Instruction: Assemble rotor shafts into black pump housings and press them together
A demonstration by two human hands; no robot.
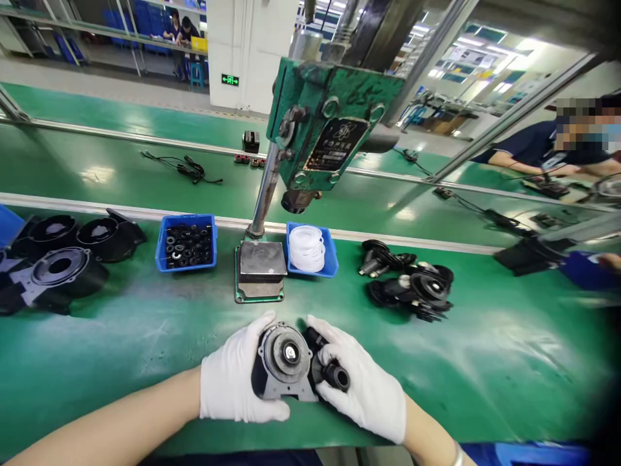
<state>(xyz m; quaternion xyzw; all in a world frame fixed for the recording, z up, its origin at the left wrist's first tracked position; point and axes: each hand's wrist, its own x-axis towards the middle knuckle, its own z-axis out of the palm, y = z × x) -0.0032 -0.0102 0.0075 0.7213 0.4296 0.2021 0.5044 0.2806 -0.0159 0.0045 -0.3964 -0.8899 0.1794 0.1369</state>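
Observation:
Both white-gloved hands are low in the middle of the bench. My left hand point(237, 372) wraps round the left side of a black housing with a round grey metal face point(272, 362); a shiny centre shows in its stepped hub. On the other side, my right hand point(363, 382) closes round a black tubular fitting point(337, 377) with an open end towards me. The fitting lies right against the housing; whether the two are joined I cannot tell. My palms hide parts of both.
Beyond my hands stands a green bench press point(334, 123) over a metal block point(263, 259). Beside it are a blue bin point(158, 255) of black rings and another point(331, 259) of white rings. Black housings point(63, 278) lie left, black assemblies point(412, 288) right. A person point(528, 145) sits across.

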